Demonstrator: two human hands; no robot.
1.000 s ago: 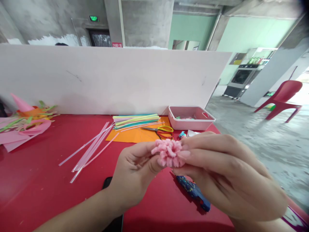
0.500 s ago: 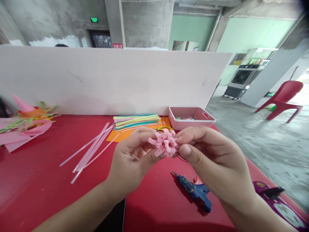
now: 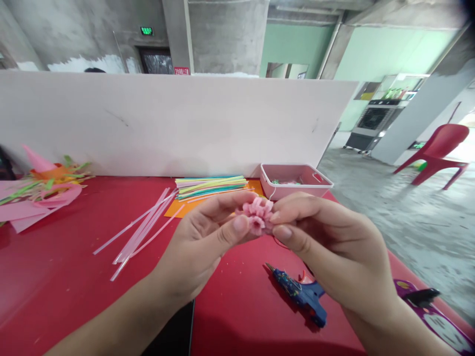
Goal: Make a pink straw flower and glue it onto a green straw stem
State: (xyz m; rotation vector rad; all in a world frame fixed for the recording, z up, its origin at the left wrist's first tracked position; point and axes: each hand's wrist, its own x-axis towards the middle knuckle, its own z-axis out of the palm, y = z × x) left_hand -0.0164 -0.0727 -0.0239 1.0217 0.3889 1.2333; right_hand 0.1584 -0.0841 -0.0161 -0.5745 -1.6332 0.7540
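Observation:
A small pink pipe-cleaner flower is held up over the red table, between both hands. My left hand grips its left side, the thumb lying across the front petals. From the right, my right hand pinches the other edge between thumb and fingertips. The back of the flower is hidden by the fingers. Below my right hand a blue glue gun lies on its side, its nozzle pointing to the upper left.
Pink strips lie on the red table at left. Coloured pipe cleaners rest on an orange sheet. Behind stands a pink basket before a white partition. Pink paper pieces are far left; a purple power strip is at right.
The flower has been tilted and turned in my fingers. My left thumb has moved up and right onto its front petals; my right hand keeps its pinch.

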